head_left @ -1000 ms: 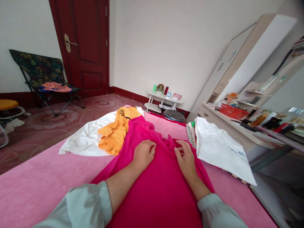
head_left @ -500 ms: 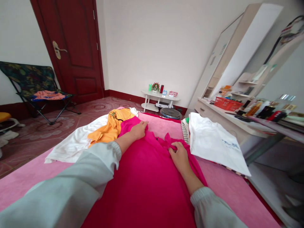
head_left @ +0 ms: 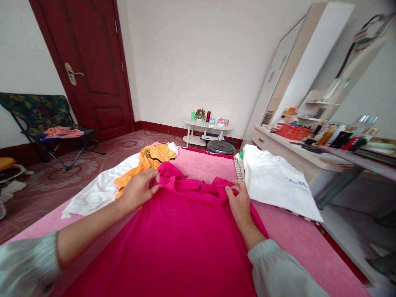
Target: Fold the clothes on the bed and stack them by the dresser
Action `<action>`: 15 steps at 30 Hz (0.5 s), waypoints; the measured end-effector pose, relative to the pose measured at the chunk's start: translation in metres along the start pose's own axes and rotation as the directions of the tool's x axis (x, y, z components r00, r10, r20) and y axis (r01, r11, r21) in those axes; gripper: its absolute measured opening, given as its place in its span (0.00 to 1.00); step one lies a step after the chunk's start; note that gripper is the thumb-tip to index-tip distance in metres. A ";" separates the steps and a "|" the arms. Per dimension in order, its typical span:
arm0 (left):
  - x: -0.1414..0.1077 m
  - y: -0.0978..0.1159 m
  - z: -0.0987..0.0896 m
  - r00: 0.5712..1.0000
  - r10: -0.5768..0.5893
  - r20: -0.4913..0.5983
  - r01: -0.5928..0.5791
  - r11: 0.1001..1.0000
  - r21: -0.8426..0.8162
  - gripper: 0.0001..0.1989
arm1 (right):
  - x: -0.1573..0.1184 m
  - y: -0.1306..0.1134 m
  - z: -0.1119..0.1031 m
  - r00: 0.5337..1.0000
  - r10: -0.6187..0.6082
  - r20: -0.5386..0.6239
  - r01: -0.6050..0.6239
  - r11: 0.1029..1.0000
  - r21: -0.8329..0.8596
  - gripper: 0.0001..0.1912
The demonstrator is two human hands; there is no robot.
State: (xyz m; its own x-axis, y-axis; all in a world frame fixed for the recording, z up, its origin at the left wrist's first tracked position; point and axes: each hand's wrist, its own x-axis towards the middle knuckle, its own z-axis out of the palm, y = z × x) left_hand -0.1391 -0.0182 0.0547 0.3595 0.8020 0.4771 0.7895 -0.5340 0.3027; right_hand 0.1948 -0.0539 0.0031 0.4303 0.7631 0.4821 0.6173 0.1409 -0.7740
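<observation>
A bright magenta shirt (head_left: pixel 185 235) lies spread over the pink bed cover (head_left: pixel 204 164), its collar end pointing away from me and dark buttons showing near the top. My left hand (head_left: pixel 140 186) pinches the shirt at its upper left, by the shoulder. At the upper right, my right hand (head_left: pixel 239 202) grips a bunched part of the same shirt between thumb and fingers. Just beyond my left hand lie an orange garment (head_left: pixel 148 159) and a white garment (head_left: pixel 102 187), both crumpled. To the right of my right hand sits a folded white shirt (head_left: pixel 275 177) with blue lettering.
A dressing table (head_left: pixel 272 142) with a red basket (head_left: pixel 292 131) and several bottles stands at the right. Against the far wall is a small white table (head_left: pixel 207 123). On the left are a folding chair (head_left: pixel 37 111) with clothing on it and a red door (head_left: pixel 83 62).
My left hand has moved left and nearer, from the collar area to the shirt's left shoulder. The collar end now stretches between both hands. My right hand stays near the right shoulder.
</observation>
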 end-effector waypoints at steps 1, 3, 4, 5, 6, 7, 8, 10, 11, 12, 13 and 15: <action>-0.016 -0.002 -0.002 0.998 -0.008 0.061 0.008 1.000 -0.001 0.02 | -0.001 -0.001 0.001 0.998 -0.027 0.051 0.030 0.998 -0.058 0.25; -0.040 -0.005 -0.002 0.987 -0.048 0.153 0.050 0.999 -0.009 0.01 | -0.003 -0.004 0.003 0.973 -0.079 0.218 0.120 0.976 -0.182 0.30; -0.049 -0.004 -0.002 0.982 -0.067 0.178 0.071 0.997 -0.018 0.05 | -0.004 -0.006 0.003 0.948 -0.101 0.301 0.176 0.956 -0.233 0.29; -0.054 -0.003 -0.001 0.979 -0.079 0.188 0.086 0.996 -0.030 0.10 | -0.005 -0.007 0.003 0.923 -0.122 0.365 0.230 0.935 -0.270 0.25; -0.057 -0.001 -0.001 0.979 -0.077 0.189 0.087 0.995 -0.046 0.15 | -0.007 -0.009 0.001 0.904 -0.139 0.405 0.273 0.916 -0.294 0.20; -0.058 0.002 -0.002 0.980 -0.064 0.187 0.077 0.995 -0.065 0.18 | -0.008 -0.011 -0.002 0.891 -0.149 0.429 0.299 0.903 -0.307 0.15; -0.058 0.005 -0.004 0.981 -0.042 0.189 0.058 0.995 -0.083 0.19 | -0.009 -0.014 -0.007 0.885 -0.151 0.441 0.308 0.899 -0.310 0.12; -0.055 0.011 -0.012 0.973 -0.005 0.232 0.034 0.992 -0.121 0.14 | -0.012 -0.023 -0.022 0.862 -0.108 0.495 0.266 0.928 -0.260 0.08; -0.053 0.014 -0.018 0.957 -0.011 0.291 0.057 0.987 -0.150 0.10 | -0.012 -0.029 -0.032 0.824 -0.058 0.564 0.209 0.956 -0.207 0.08; -0.049 0.015 -0.024 0.922 -0.037 0.385 0.117 0.976 -0.186 0.08 | -0.011 -0.037 -0.043 0.758 0.006 0.653 0.124 0.980 -0.153 0.08; -0.043 0.016 -0.029 0.862 -0.068 0.502 0.202 0.955 -0.217 0.07 | -0.008 -0.045 -0.053 0.651 0.074 0.755 0.016 0.994 -0.111 0.09; -0.020 0.016 -0.040 0.745 -0.154 0.649 0.378 0.900 -0.219 0.05 | 0.008 -0.063 -0.068 0.409 0.172 0.896 -0.164 0.980 -0.114 0.10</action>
State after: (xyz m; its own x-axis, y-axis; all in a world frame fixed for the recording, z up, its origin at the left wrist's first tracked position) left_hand -0.1536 -0.0530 0.0830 0.4687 0.8537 -0.2268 0.7368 -0.2362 0.6335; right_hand 0.2042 -0.0997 0.0839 -0.3080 0.9014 -0.3043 0.6092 -0.0588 -0.7908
